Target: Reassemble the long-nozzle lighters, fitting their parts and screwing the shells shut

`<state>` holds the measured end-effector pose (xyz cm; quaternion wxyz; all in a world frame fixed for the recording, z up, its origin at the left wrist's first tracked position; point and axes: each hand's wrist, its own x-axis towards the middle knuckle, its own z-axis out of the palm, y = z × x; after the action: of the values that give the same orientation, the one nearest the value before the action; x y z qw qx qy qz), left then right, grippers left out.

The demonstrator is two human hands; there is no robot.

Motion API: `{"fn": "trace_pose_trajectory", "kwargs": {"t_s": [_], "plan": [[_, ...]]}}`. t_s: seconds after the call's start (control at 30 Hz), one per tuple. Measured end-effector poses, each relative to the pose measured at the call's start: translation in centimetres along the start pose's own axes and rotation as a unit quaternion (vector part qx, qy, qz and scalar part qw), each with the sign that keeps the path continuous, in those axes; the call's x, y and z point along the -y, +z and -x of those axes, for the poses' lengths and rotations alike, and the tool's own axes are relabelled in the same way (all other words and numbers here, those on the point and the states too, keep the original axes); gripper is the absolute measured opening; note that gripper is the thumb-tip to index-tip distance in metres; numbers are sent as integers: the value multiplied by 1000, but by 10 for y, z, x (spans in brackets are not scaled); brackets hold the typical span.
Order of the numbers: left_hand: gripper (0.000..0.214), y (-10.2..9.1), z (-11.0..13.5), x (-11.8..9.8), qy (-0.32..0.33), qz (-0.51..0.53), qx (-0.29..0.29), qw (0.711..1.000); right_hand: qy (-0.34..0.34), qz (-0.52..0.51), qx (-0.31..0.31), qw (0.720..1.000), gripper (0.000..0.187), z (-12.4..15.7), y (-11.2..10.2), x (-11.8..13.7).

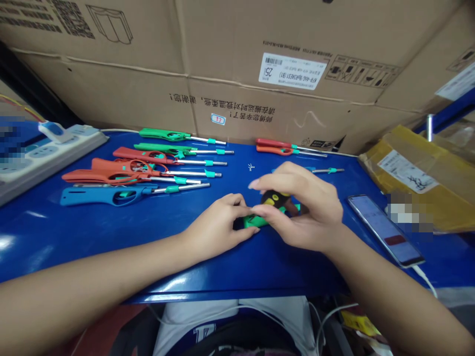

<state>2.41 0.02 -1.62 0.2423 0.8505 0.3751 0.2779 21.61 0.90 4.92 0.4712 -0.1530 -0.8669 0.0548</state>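
Pinched in closed left hand and right hand: green plastic stick lighter; coloured plastic lighters already lined up on blue bench.

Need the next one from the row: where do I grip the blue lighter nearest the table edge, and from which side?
Grip the blue lighter by its broad plastic handle, left of the trigger opening; it lies flat there. Come from above on the near side, where the table is bare; the orange lighter lies close behind. The thin metal tube pointing right looks too slim.
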Motion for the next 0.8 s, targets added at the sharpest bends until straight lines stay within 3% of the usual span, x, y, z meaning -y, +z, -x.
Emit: {"fn": "trace_pose_trajectory", "kwargs": {"t_s": [0.07, 0.17, 0.37, 0.43, 0.5, 0.57, 0.63, 0.7, 0.8], "plan": [[18, -1, 0, -1, -3, -4, 0, 1000, -13, 49, -33, 998, 13, -1, 1, -1], [22, -1, 0, 0, -4, -15, 12, 1000, -10, 101, -54, 993, 12, 0, 2, -4], [32, -5, -3, -7, -46, -48, 60, 996, 66, 98, -72, 990, 17, 0, 1, -6], [36, -10, -5, -12, -67, -72, 83, 992, 98, 78, -109, 986, 19, -4, -6, -7], [35, -19, -7, -14, -71, -93, 105, 988, 138, 55, -191, 970, 21, -10, -15, -11], [28, -28, -9, -14, -67, -115, 116, 984, 183, 10, -285, 941, 23, -15, -26, -18], [22, -37, -11, -10, -68, -141, 117, 981, 252, -100, -344, 899, 28, -16, -31, -27], [19, -43, -12, -5, -68, -167, 112, 977, 362, -285, -365, 809, 33, -12, -28, -36], [21, -52, -16, 5, -47, -179, 118, 976, 424, -366, -329, 760, 37, -2, -9, -44]]}}
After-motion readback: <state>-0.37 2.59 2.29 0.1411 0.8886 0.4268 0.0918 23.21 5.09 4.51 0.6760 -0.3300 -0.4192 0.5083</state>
